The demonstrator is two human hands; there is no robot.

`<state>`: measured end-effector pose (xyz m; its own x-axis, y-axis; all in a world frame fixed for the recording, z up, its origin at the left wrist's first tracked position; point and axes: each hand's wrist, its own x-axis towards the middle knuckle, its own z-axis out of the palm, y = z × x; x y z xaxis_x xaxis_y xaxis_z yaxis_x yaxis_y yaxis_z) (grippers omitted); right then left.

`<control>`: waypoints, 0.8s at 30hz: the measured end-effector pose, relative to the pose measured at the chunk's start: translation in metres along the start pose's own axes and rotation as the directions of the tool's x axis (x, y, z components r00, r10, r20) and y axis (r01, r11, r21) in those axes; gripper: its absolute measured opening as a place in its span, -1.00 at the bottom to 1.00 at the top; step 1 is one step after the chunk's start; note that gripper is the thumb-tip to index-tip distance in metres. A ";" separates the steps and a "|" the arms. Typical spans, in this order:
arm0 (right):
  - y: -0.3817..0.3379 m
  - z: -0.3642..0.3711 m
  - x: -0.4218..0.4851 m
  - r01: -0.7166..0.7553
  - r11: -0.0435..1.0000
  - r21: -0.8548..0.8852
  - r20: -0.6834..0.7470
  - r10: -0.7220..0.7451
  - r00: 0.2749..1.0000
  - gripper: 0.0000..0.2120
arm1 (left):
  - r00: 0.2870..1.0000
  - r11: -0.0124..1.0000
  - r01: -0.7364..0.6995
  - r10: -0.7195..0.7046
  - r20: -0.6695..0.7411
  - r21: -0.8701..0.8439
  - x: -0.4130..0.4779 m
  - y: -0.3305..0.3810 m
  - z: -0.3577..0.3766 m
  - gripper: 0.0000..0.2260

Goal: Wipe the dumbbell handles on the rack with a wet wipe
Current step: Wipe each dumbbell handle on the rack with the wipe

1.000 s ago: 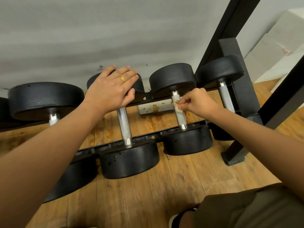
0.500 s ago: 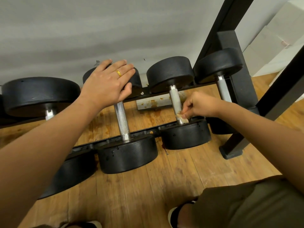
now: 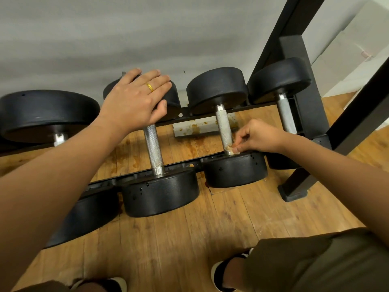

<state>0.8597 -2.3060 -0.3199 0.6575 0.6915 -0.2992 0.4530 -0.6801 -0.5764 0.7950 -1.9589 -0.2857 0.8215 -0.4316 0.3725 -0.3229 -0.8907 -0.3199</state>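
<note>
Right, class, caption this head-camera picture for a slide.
Right hand pinches a wipe at the near end of a dumbbell handle while the left hand rests on the neighbouring weight.

No writing, number, brand or sign can be read here. The dumbbells (image 3: 160, 192) show plain black heads with no legible weight marking or maker's name. A small reddish mark on the pale box (image 3: 355, 66) at the upper right could be print or tape, but it is too small and blurred to tell.
</note>
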 end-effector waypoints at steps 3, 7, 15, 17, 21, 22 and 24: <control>0.000 -0.001 0.000 -0.006 1.000 -0.004 0.028 0.006 1.000 -0.95 | 1.000 1.000 0.000 0.000 -0.012 0.002 0.000 0.000 0.000 -0.53; -0.004 -0.006 0.007 0.080 0.995 -0.062 -0.194 -0.091 0.977 -0.92 | 1.000 1.000 0.000 0.000 -0.005 0.011 0.000 0.000 0.000 -0.53; 0.001 -0.001 0.027 0.281 0.764 -0.581 -0.277 -0.510 0.815 -0.59 | 0.999 1.000 -0.010 0.010 -0.035 0.017 0.000 -0.001 0.002 -0.54; 0.008 0.004 0.029 0.299 0.720 -0.627 -0.192 -0.515 0.836 -0.47 | 0.999 1.000 -0.009 0.010 -0.043 0.021 -0.001 -0.001 0.002 -0.54; 0.019 0.001 0.026 0.289 0.719 -0.633 -0.034 -0.398 0.917 -0.28 | 0.999 1.000 -0.007 0.008 -0.033 0.011 0.000 0.000 0.002 -0.54; 0.020 -0.001 0.025 0.294 0.714 -0.635 0.017 -0.368 0.930 -0.23 | 0.999 1.000 -0.009 0.009 -0.030 0.011 0.000 -0.001 0.001 -0.54; 0.022 -0.008 0.022 0.319 0.688 -0.652 0.118 -0.323 0.939 -0.14 | 0.999 1.000 -0.006 0.007 -0.032 0.015 -0.001 -0.001 0.001 -0.54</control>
<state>0.8892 -2.3074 -0.3329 0.3994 0.8980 -0.1845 0.9139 -0.4058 0.0036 0.7951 -1.9573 -0.2868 0.8039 -0.4421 0.3979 -0.3209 -0.8856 -0.3357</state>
